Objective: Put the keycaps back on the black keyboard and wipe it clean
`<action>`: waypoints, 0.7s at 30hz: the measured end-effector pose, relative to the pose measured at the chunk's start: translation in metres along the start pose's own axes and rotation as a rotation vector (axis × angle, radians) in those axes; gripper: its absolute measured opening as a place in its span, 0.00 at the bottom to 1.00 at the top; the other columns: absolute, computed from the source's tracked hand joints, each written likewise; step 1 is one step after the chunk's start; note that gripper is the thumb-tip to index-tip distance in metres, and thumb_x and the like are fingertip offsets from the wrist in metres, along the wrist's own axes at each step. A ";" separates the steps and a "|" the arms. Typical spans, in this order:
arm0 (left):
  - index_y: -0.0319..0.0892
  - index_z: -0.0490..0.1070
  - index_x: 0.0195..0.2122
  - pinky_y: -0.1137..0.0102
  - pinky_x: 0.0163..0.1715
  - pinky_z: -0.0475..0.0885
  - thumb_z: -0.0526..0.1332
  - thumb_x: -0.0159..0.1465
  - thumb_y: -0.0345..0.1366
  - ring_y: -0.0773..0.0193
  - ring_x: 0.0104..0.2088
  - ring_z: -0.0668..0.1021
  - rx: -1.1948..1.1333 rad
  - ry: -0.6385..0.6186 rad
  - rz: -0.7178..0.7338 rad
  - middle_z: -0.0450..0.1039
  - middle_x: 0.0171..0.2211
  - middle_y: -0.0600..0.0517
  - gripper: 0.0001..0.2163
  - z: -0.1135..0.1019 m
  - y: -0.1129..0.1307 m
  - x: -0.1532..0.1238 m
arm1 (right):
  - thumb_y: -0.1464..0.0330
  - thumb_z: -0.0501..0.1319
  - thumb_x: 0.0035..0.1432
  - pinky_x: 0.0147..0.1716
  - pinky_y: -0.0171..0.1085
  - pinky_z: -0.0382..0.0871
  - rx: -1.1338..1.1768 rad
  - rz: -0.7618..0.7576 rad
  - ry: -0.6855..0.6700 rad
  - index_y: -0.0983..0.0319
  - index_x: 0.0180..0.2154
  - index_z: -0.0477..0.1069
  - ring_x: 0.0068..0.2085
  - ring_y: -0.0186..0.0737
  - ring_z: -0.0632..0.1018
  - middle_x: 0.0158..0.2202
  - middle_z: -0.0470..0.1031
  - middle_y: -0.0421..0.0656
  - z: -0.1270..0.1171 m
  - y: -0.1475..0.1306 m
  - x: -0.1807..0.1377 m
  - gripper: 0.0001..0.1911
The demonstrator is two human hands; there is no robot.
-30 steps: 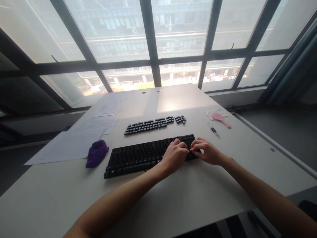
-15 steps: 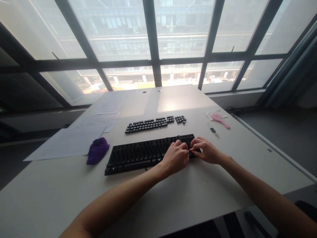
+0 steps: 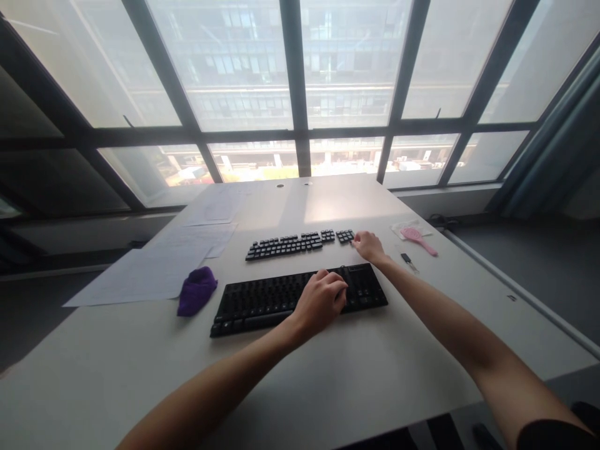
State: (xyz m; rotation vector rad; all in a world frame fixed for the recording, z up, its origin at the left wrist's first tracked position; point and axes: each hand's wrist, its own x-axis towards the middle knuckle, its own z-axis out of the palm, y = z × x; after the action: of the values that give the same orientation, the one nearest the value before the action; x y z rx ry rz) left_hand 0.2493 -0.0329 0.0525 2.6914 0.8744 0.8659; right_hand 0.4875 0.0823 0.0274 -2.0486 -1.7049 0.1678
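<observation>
A black keyboard with most of its keycaps off lies on the white table, slightly slanted. My left hand rests over its right part, with the fingers curled and their tips hidden from me. Beyond the keyboard, loose black keycaps are laid out in rows like a keyboard layout. At the right end of those rows, my right hand is at the small number-pad group of keycaps. Its thumb and fingers are pinched together at a keycap on the group's edge.
Left of the keyboard lies a crumpled purple cloth, beside white paper sheets. To the right are a pink hairbrush on a clear plastic bag and a small black-handled tool. Large windows stand behind the table.
My right hand has moved from the keyboard's right end up to the laid-out keycaps. My left hand stays over the keyboard. The view has tilted a little upward.
</observation>
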 end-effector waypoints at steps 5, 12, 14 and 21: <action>0.42 0.79 0.39 0.60 0.47 0.73 0.59 0.67 0.29 0.57 0.42 0.75 0.034 0.030 -0.074 0.80 0.41 0.49 0.08 -0.036 -0.019 -0.031 | 0.71 0.63 0.59 0.42 0.39 0.69 -0.038 0.040 -0.019 0.63 0.36 0.79 0.42 0.48 0.79 0.38 0.81 0.53 0.009 -0.011 0.014 0.06; 0.42 0.78 0.41 0.60 0.49 0.72 0.57 0.68 0.33 0.56 0.45 0.75 0.111 0.090 -0.224 0.79 0.42 0.48 0.09 -0.086 -0.071 -0.084 | 0.67 0.62 0.60 0.41 0.38 0.70 0.063 -0.012 0.068 0.60 0.41 0.79 0.39 0.45 0.80 0.38 0.82 0.47 -0.015 0.003 -0.033 0.09; 0.42 0.78 0.41 0.60 0.49 0.72 0.57 0.68 0.35 0.56 0.45 0.75 0.125 0.115 -0.254 0.79 0.42 0.48 0.10 -0.095 -0.085 -0.099 | 0.65 0.63 0.59 0.40 0.38 0.70 0.189 -0.093 0.111 0.59 0.37 0.80 0.36 0.43 0.81 0.34 0.82 0.44 -0.023 0.014 -0.066 0.09; 0.42 0.79 0.40 0.61 0.48 0.72 0.57 0.68 0.37 0.56 0.44 0.76 0.108 0.143 -0.267 0.79 0.41 0.47 0.11 -0.094 -0.105 -0.122 | 0.64 0.62 0.61 0.39 0.42 0.71 0.237 -0.218 0.129 0.59 0.34 0.80 0.35 0.44 0.79 0.33 0.81 0.44 -0.035 0.032 -0.156 0.09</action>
State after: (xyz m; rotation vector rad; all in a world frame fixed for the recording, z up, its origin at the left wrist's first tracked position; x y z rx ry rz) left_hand 0.0640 -0.0202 0.0363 2.5408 1.3115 0.9815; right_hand 0.4952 -0.0805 0.0139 -1.6559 -1.7246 0.1550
